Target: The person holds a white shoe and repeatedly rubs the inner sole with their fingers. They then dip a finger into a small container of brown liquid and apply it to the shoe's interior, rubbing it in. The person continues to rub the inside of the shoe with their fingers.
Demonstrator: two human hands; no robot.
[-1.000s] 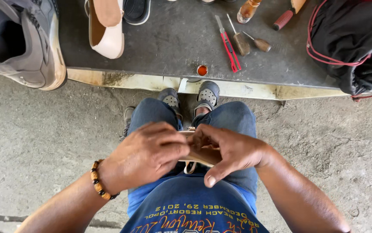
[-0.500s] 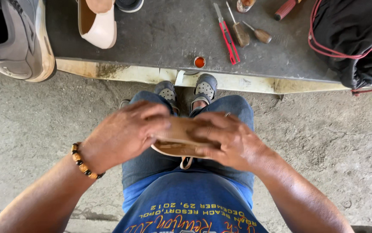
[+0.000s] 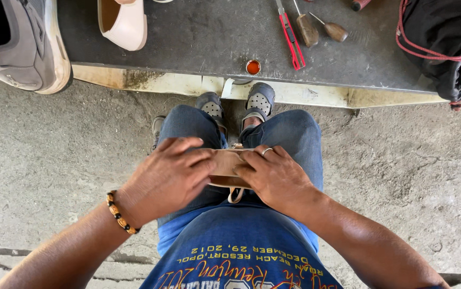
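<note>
Both grips closed on tan sandal [image 3: 226, 167], left hand [image 3: 169, 174], right hand [image 3: 276, 176], over lap

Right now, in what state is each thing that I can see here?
tan sandal: on the lap, pressed between both hands
left hand: gripping the sandal
right hand: gripping the sandal
red cutter: lying flat on the platform
small orange cap: near the platform edge
cream shoe: lying untouched

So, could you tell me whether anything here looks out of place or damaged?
Nothing stands out. Both hands, left and right, press a tan sandal on the lap. The small orange cap sits close to the board's edge, but nothing has spilled.
</note>
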